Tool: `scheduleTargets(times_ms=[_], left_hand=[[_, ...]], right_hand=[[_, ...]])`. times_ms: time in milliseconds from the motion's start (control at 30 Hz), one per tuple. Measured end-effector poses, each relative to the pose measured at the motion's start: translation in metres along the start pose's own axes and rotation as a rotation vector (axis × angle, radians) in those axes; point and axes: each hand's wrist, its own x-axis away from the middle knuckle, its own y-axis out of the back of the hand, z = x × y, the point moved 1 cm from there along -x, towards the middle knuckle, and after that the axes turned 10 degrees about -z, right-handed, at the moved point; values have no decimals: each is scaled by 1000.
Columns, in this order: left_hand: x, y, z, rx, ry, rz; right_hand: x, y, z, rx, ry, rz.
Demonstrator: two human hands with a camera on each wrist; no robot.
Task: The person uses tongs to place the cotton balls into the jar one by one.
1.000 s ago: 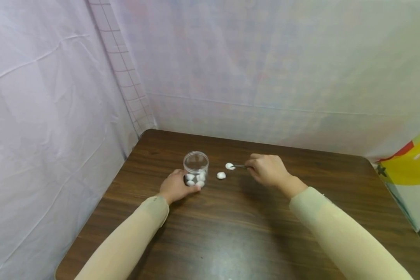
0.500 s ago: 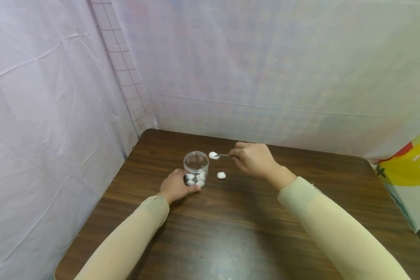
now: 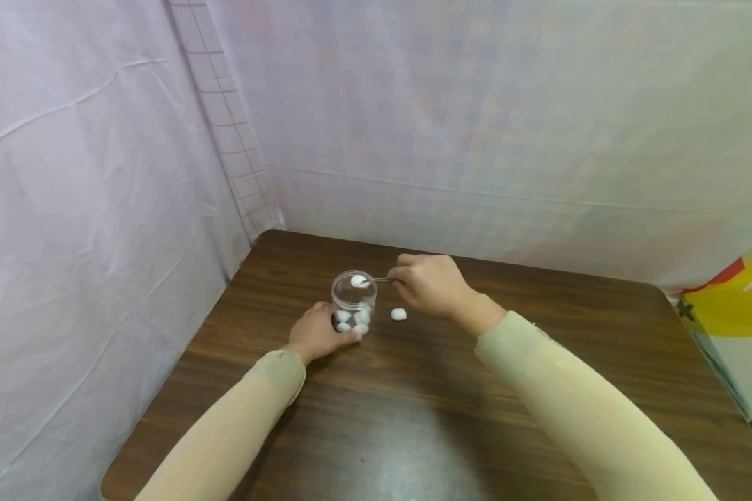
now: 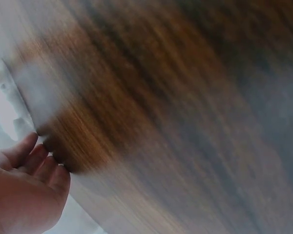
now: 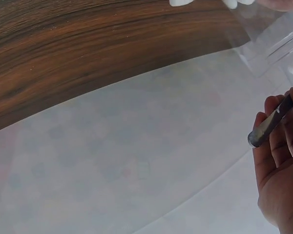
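A clear round jar (image 3: pixel 354 305) stands upright on the table with several white cotton balls (image 3: pixel 344 316) inside. My left hand (image 3: pixel 318 335) grips it low on its left side, thumb across the front. Metal tweezers (image 3: pixel 382 280) are pinched in my right hand (image 3: pixel 435 284), to the right of the jar; in the right wrist view the tweezers' rear end (image 5: pixel 260 134) lies across the fingers. At their tips a cotton ball (image 3: pixel 360 281) overlaps the jar's mouth in the head view. One more cotton ball (image 3: pixel 399 314) lies on the wood right of the jar.
The brown wooden table (image 3: pixel 539 362) has rounded corners and fills the lower view. A pale curtain (image 3: pixel 476 139) hangs behind its far edge, and a white one (image 3: pixel 100 243) hangs on the left. At far right is a yellow and red printed cloth (image 3: pixel 727 306).
My right hand has carried the cotton ball in the tweezers leftward, from just above the table to the jar's mouth. The left hand and jar keep their place.
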Motion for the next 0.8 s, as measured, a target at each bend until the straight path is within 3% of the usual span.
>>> scheduleTargets(times_ms=[800], left_hand=[[1, -1, 0, -1, -8, -11]], right_hand=[[-1, -7, 2, -2, -2, 42]])
